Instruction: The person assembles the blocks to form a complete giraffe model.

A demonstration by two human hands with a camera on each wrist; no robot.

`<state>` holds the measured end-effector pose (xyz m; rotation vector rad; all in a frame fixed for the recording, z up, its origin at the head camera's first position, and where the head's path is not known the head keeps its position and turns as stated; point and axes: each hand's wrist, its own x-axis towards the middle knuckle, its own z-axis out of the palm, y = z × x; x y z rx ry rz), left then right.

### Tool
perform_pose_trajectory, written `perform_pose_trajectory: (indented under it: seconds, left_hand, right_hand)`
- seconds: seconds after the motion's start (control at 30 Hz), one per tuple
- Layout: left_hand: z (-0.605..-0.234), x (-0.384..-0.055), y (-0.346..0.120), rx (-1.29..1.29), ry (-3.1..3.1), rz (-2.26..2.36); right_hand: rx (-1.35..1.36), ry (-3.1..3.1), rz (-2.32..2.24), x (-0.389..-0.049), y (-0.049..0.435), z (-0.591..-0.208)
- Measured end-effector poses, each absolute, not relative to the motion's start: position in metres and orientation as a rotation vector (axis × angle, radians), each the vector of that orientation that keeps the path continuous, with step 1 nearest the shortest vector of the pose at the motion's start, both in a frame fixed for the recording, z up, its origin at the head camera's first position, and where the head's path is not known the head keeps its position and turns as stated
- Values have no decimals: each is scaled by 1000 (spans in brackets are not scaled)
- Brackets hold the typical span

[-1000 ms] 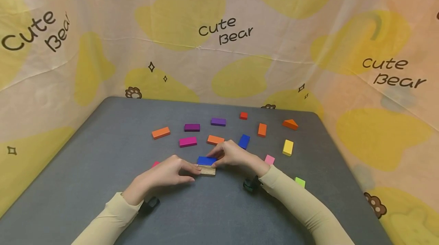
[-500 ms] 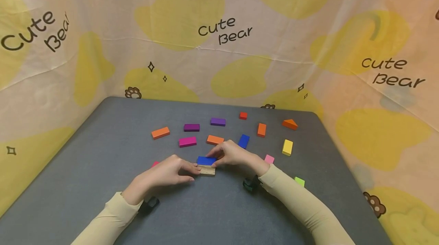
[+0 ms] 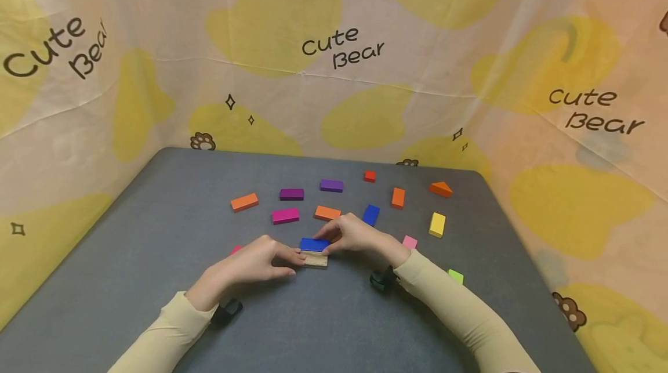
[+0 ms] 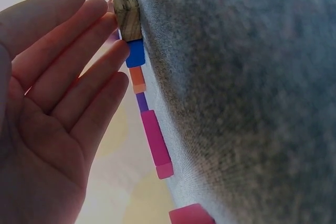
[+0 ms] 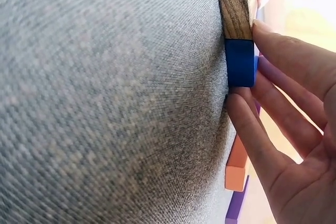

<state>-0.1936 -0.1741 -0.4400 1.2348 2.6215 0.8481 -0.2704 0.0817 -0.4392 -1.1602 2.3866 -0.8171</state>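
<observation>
Two blocks lie side by side at the middle of the table: a plain wooden block nearer the person and a blue block touching its far side. My left hand, fingers fairly straight, rests its fingertips at the left end of the pair. In the left wrist view these fingers extend to the wooden block, with the palm holding nothing. From the right, my right hand pinches the blue block, its thumb near the seam with the wood and its fingers at the far side.
Beyond the hands, loose blocks are spread on the grey table: orange, magenta, purple and another blue block. Yellow, pink and lime blocks lie right. A printed cloth surrounds the back and sides.
</observation>
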Motion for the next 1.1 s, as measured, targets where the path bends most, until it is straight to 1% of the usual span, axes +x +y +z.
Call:
perform_pose_trajectory:
  seconds: [0.33, 0.67, 0.93, 1.1]
  left_hand:
    - [-439, -195, -175, 1208, 2604, 861]
    - [-438, -197, -172, 1273, 2654, 812]
    - [-435, -202, -164, 1335, 2730, 744]
    - [-437, -207, -161, 1335, 2714, 720]
  right_hand:
    - [-1165, 2370, -829, -271, 82, -439]
    - [-1159, 2372, -855, -272, 87, -438]
    - [-1052, 2437, -956, -277, 112, -431]
    - [-1053, 2506, -983, -281, 134, -425]
